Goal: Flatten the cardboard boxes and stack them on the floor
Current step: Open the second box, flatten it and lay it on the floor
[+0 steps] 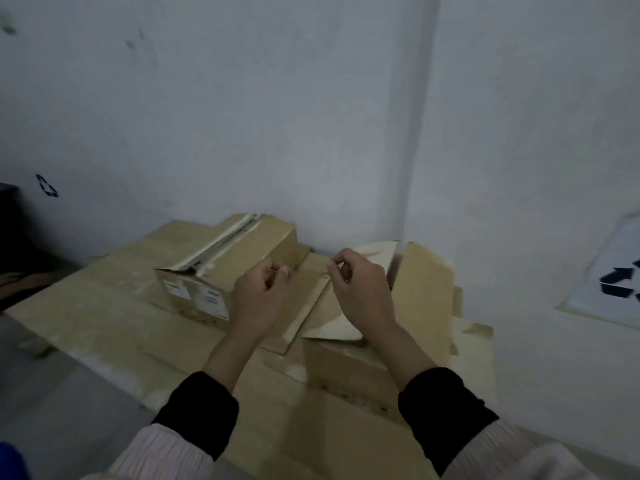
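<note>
So, progress check: the big flattened cardboard sheets [104, 327] already cover the floor along the wall, so that part looks done. 2 boxes are left on top of them. The taped box [221, 271] near the back edge is fully closed, untouched. The open box [349, 372] by the right edge has its flaps up, and I'd say it's the one mid-breakdown. Both hands hover over it: left hand [258, 299] loosely curled, holding nothing, right hand [360, 289] pinched at the fingertips, can't tell on what.

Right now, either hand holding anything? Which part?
Right hand seems to pinch the open box's flap at its tip. Left hand is curled; hold unclear.
</note>
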